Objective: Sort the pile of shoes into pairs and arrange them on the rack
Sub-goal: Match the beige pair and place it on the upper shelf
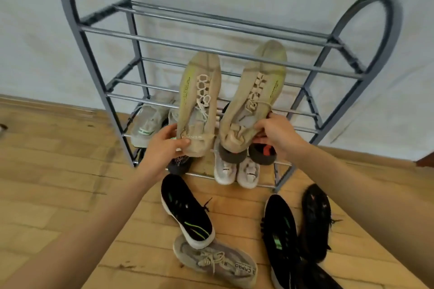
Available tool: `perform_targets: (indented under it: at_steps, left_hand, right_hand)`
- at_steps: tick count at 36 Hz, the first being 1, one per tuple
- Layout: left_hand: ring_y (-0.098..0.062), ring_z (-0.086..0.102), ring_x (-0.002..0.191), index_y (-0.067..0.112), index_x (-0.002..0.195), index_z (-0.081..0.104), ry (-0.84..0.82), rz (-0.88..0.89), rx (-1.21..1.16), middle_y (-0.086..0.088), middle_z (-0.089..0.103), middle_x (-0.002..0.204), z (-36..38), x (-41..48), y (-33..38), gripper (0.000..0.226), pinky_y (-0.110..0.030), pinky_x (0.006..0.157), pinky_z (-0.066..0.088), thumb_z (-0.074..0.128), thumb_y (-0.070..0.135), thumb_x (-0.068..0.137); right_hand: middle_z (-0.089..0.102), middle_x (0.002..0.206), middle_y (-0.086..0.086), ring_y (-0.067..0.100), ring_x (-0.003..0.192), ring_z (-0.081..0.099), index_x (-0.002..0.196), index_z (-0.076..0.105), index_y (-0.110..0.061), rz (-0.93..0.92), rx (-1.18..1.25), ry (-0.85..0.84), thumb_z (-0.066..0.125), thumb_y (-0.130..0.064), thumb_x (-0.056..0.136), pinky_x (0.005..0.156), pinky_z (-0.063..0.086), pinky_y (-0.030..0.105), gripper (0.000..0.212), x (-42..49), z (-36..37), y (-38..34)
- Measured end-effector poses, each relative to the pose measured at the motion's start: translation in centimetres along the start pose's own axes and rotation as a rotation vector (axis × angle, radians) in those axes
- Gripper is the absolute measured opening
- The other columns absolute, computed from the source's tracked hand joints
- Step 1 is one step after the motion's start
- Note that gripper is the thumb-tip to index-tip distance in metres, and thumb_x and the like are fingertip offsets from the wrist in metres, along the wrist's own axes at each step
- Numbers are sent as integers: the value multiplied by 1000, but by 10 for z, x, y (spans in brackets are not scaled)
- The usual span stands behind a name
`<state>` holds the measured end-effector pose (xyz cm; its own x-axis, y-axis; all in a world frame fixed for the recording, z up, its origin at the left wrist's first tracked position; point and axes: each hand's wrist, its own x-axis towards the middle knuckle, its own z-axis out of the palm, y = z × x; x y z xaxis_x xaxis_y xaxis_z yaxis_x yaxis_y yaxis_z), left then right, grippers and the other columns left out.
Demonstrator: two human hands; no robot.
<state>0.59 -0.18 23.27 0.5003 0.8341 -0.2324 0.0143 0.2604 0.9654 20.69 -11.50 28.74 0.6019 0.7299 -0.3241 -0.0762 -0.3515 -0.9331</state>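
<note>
Left hand (164,145), right hand (279,136) clutch beige shoes (199,91) (rack rail (164,42) across one toe); black shoes (187,216) below.

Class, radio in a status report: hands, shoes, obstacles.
Left hand grips one beige lace-up sneaker by the heel; right hand grips its mate. Both held toes toward grey metal rack. Black sneaker and grey sneaker loose on floor, not blocking.
</note>
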Motion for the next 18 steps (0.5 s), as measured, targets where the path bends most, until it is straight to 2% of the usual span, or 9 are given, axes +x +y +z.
perform_targets:
  at_steps: [2, 5, 9, 13, 18]
  left_hand:
    - [-14, 64, 92, 16, 118, 57, -4, 2, 31, 1, 67, 103, -4, 9, 15, 38, -22, 61, 55, 59, -3, 86]
    - [-18, 65, 95, 10, 121, 58, 7, 8, 73, -4, 68, 109, -11, 20, 34, 37, -28, 70, 56, 58, -1, 87]
    - [-14, 64, 80, 14, 109, 59, 67, -3, 77, 1, 67, 90, -24, 35, 57, 30, -24, 61, 55, 57, -5, 87]
    - [-22, 66, 85, 4, 114, 61, 141, -18, 131, -6, 69, 93, -49, 59, 73, 30, -36, 71, 57, 62, -2, 84]
    - [-25, 63, 85, 3, 111, 60, 204, -44, 202, -13, 65, 99, -74, 83, 89, 24, -24, 46, 56, 60, 2, 87]
  right_hand:
    - [64, 87, 4, 19, 81, 63, 95, 56, -14, -7, -22, 6, 44, 3, 93, 62, 53, 27, 20, 11, 9, -15]
    - [62, 88, 11, 22, 78, 60, 109, 56, -2, 5, -54, 46, 44, 1, 91, 61, 53, 29, 21, 32, 24, -29]
    - [58, 83, 11, 20, 73, 57, 94, 56, -6, 15, -55, 51, 43, 0, 92, 56, 50, 28, 14, 54, 46, -44]
    - [57, 87, 14, 20, 70, 56, 101, 53, -3, 3, -74, 27, 42, -1, 92, 58, 52, 28, 15, 71, 68, -57]
    - [53, 78, 12, 20, 65, 53, 99, 51, -1, 23, -76, -23, 43, -1, 93, 56, 50, 28, 10, 83, 97, -67]
